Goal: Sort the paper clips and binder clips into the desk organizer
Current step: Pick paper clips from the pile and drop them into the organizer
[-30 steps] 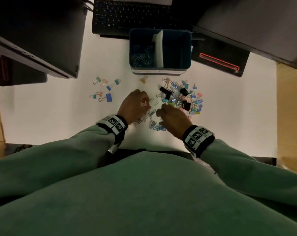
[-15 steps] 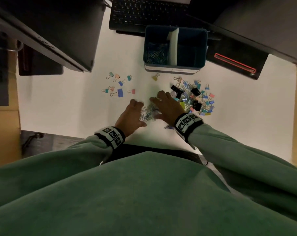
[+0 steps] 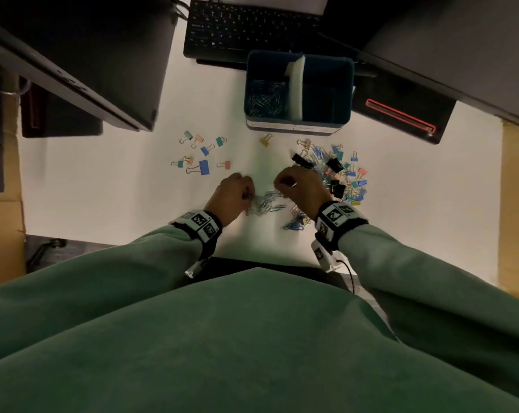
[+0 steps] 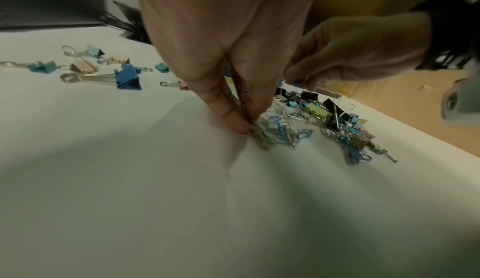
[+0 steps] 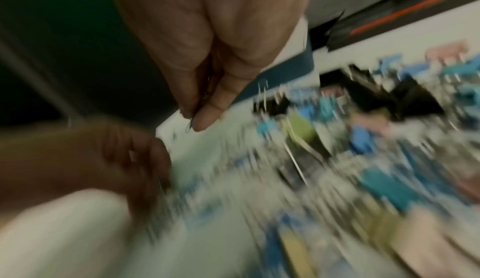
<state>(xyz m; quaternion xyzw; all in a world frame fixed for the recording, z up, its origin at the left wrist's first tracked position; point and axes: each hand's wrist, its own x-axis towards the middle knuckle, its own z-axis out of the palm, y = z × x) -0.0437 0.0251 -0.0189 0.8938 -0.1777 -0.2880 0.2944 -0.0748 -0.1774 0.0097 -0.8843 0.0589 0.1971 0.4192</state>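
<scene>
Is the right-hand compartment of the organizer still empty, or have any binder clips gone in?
Looks empty. In the head view the organizer's right compartment shows only a dark floor, while its left one holds paper clips.

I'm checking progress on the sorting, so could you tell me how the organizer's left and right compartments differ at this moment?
The left compartment holds a heap of blue and silver paper clips; the right compartment looks dark, with no contents I can make out. The left one looks slightly narrower. Both sit in the same blue desk organizer, split by a white divider.
</scene>
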